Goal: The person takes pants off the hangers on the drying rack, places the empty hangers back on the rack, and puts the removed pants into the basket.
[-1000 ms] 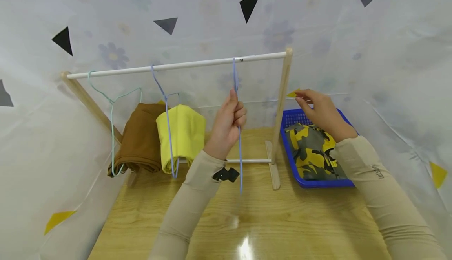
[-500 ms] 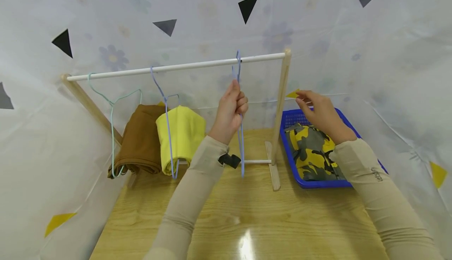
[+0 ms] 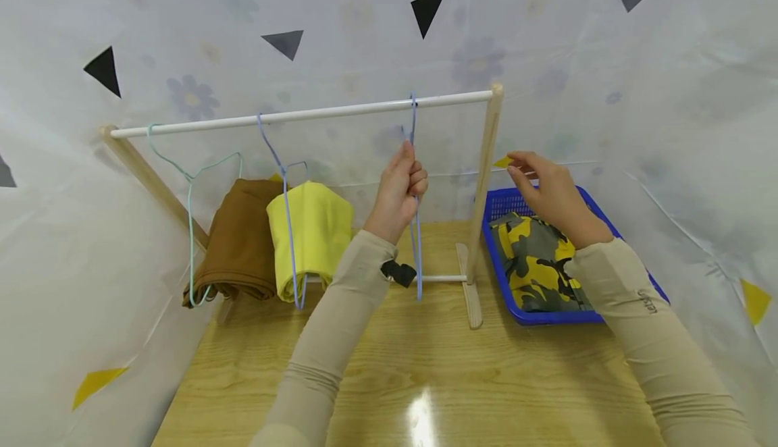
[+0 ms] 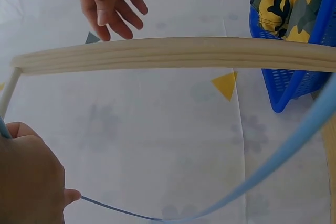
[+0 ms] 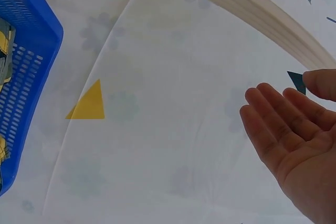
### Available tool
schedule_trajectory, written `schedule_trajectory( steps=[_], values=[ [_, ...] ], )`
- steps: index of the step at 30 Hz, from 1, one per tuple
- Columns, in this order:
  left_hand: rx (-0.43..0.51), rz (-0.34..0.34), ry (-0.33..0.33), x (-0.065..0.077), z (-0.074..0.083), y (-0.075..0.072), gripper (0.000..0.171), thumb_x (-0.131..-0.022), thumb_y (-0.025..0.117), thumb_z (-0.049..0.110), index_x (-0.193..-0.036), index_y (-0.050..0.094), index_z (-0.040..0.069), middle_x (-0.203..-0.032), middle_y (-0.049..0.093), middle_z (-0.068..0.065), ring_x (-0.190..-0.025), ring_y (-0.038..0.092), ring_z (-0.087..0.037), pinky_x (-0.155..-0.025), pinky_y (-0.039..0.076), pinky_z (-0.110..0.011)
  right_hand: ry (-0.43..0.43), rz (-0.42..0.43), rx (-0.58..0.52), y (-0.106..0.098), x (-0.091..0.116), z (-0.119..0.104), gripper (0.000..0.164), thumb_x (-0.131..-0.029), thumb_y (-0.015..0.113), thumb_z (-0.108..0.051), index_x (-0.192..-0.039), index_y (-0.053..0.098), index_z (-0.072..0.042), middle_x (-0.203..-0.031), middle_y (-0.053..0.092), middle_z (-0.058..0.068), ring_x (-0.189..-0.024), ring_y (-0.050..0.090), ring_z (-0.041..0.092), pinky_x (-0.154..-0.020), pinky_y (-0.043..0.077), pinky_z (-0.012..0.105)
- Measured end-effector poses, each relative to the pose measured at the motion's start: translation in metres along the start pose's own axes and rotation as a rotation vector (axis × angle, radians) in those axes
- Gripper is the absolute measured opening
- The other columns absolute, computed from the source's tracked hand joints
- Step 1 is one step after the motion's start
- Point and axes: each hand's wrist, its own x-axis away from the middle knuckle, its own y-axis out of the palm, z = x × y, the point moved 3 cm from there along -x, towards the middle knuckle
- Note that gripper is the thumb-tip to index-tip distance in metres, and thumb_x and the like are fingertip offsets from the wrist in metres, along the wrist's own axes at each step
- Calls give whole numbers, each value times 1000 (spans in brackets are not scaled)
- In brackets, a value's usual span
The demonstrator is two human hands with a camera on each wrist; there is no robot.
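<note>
My left hand (image 3: 400, 189) grips a thin blue clothes hanger (image 3: 418, 251) near its neck, with the hook up at the white rail (image 3: 340, 111) of a small wooden rack. The hanger is seen nearly edge-on in the head view; in the left wrist view its blue wire (image 4: 231, 195) sweeps across the lower right. My right hand (image 3: 550, 194) hovers over a blue basket (image 3: 516, 312), fingers loosely bent and holding nothing; its palm (image 5: 310, 166) shows bare in the right wrist view. Inside the basket lies a folded yellow, grey and black camouflage cloth (image 3: 537, 265).
Two hangers hang further left on the rail: a mint one (image 3: 191, 231) with brown cloth (image 3: 240, 244) and a blue-purple one (image 3: 290, 231) with yellow cloth (image 3: 319, 238). The rack's right post (image 3: 484, 183) stands between my hands. Beneath is a wooden tabletop (image 3: 389, 373).
The left hand has risen slightly with the blue hanger and turned it, its hook now showing above the rail and its lower end higher. The right hand has stayed almost still.
</note>
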Motion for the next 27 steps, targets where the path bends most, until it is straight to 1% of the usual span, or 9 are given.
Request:
schedule_trajectory(
  steps=[4,7,11,15,18,20,22,24,27],
  values=[
    [-9,4,-5,0,-3,-1,19,-92,46,21,-75,42,15,-55,19,6,-39,18,-2,-36,11,-13,-21,59,-13,-5,-6,-9,35,-93,45,-16,-126,45,-4,-115,51,16,-100,51,30,-82,44,44],
    [-14,-5,-5,0,-4,-1,20,-92,46,23,-75,40,15,-55,19,6,-39,18,-2,-36,10,-14,-72,159,-33,-10,-16,-18,36,-92,47,-13,-127,44,-5,-120,46,15,-104,48,30,-83,44,43],
    [-13,-22,-3,0,-4,-1,21,-92,45,24,-73,39,15,-55,19,6,-39,19,-2,-36,10,-14,-124,263,-67,-15,-29,-29,42,-92,48,-14,-132,38,-13,-128,38,9,-111,43,27,-86,43,42],
    [-17,-46,-12,0,-3,-2,24,-92,44,25,-72,36,15,-55,19,5,-38,20,-2,-36,11,-13,-176,283,-73,-18,-45,-42,51,-91,49,-13,-138,28,-18,-137,28,2,-118,37,23,-90,39,42],
    [-12,-80,-22,0,-3,-3,23,-93,42,26,-74,36,15,-58,24,4,-39,21,-2,-35,14,-13,-189,278,-94,-20,-57,-54,54,-91,48,-10,-139,25,-18,-138,27,0,-121,35,18,-93,37,38],
    [-3,-103,-32,0,-3,-4,18,-93,41,26,-81,39,14,-61,29,3,-40,23,-2,-35,17,-12,-181,273,-135,-22,-63,-63,50,-91,47,-7,-137,28,-14,-136,30,4,-121,36,17,-94,37,36],
    [-4,-112,-52,0,-5,-5,16,-94,41,26,-95,44,11,-65,33,2,-43,25,-3,-36,20,-12,-158,268,-174,-23,-66,-71,45,-92,45,-6,-135,32,-10,-133,34,9,-120,39,17,-94,38,34],
    [-17,-104,-78,1,-8,-8,25,-94,41,25,-111,44,6,-68,37,0,-45,28,-3,-38,24,-12,-119,256,-231,-23,-68,-76,39,-93,42,-7,-132,35,-7,-127,39,13,-116,44,18,-91,40,33],
    [-51,-83,-112,3,-13,-14,39,-95,40,24,-127,38,2,-71,40,-1,-51,33,-6,-45,29,-14,-49,213,-358,-20,-68,-75,35,-95,38,-13,-130,36,-13,-117,46,14,-104,53,16,-87,43,33]
  ],
)
